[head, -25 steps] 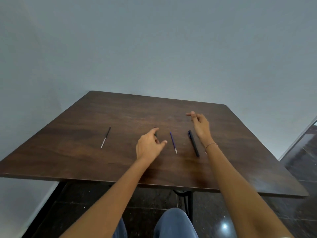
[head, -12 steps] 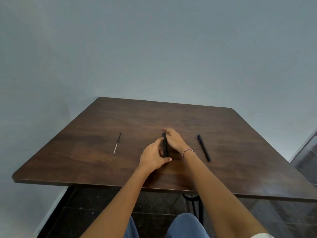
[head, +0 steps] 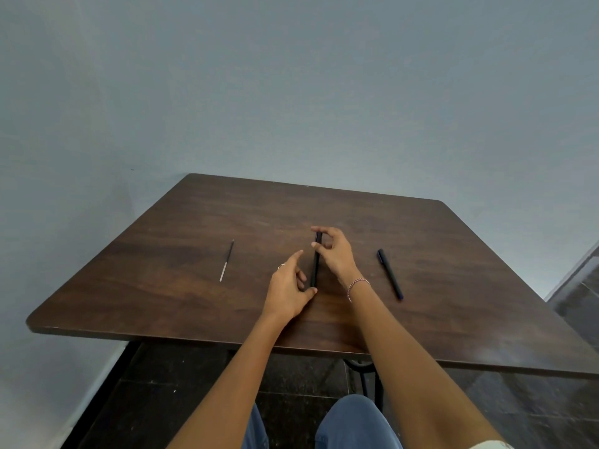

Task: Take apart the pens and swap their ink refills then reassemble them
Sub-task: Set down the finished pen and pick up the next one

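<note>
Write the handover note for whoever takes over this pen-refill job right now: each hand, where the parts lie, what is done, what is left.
Right hand: fingertips pinch the far end of the dark pen barrel.
Left hand: thumb steadies its near end, fingers loose.
Loose refill: on the table, left of the hands.
Second pen: lies to the right; whether whole, unclear.
Done: one refill is out.
Left: refill both barrels, close them.
</note>
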The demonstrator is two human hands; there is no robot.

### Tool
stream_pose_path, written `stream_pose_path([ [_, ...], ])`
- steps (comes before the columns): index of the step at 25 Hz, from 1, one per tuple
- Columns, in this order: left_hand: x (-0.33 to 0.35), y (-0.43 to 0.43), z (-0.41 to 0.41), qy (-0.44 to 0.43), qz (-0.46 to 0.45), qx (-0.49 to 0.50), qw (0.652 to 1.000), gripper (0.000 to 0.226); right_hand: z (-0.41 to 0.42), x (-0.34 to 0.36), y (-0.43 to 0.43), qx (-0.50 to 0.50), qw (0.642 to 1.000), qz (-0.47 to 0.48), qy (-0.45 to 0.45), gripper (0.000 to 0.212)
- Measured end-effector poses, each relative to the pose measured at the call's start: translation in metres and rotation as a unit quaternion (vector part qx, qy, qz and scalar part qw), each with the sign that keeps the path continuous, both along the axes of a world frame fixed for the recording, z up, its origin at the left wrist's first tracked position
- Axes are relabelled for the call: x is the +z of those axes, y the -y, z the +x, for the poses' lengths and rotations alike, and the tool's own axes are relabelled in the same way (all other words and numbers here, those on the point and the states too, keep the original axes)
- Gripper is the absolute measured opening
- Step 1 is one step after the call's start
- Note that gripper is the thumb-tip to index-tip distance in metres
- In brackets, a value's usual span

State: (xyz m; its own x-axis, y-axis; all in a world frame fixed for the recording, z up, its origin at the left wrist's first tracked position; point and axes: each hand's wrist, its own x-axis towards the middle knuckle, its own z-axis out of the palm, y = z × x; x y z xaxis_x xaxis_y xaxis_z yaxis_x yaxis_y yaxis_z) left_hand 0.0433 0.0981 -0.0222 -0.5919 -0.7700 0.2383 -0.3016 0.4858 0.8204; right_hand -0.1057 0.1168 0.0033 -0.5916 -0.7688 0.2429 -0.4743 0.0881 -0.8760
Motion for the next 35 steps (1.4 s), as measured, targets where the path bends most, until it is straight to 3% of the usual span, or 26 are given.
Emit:
stream_pose_path([
  [3,0.001,0.0,0.001,-0.031,0.015,0.004,0.999,0.071,0.012,0.003,-0.006,-0.018,0.994,-0.09,0.053,0.043],
  [7,0.003,0.0,0.001,-0.013,0.014,0.007,1.0,0.052,0.028,-0.008,-0.015,-0.018,0.985,-0.135,0.102,0.048],
  [11,0.001,0.001,0.001,-0.025,0.017,0.018,0.999,0.033,0.038,-0.015,-0.02,-0.028,0.941,-0.194,0.277,0.033],
  [13,-0.002,0.003,0.002,-0.052,0.033,0.026,0.998,0.023,0.042,-0.017,-0.021,-0.007,0.941,-0.178,0.288,0.02],
  [17,-0.001,0.004,0.0,-0.106,0.05,0.028,0.993,0.005,0.042,-0.021,-0.028,0.022,0.949,-0.145,0.277,0.02],
  [20,0.0,0.008,-0.003,-0.195,0.13,0.039,0.971,0.019,0.043,-0.012,-0.033,0.021,0.925,-0.164,0.344,0.026],
  [22,0.002,0.014,-0.008,-0.295,0.242,0.017,0.924,0.025,0.044,-0.008,-0.034,0.035,0.918,-0.157,0.364,0.033],
  [24,0.008,0.023,-0.015,-0.365,0.341,-0.019,0.866,0.032,0.047,-0.006,-0.035,0.075,0.921,-0.148,0.352,0.035],
  [26,0.016,0.031,-0.021,-0.368,0.404,-0.058,0.836,0.036,0.051,-0.008,-0.035,0.105,0.932,-0.129,0.321,0.036],
  [30,0.016,0.041,-0.028,-0.339,0.461,-0.144,0.807,0.04,0.052,-0.012,-0.029,0.087,0.96,-0.089,0.252,0.031],
  [35,0.01,0.049,-0.024,-0.38,0.449,-0.204,0.783,0.035,0.055,-0.018,-0.026,0.055,0.987,-0.048,0.146,0.026],
])
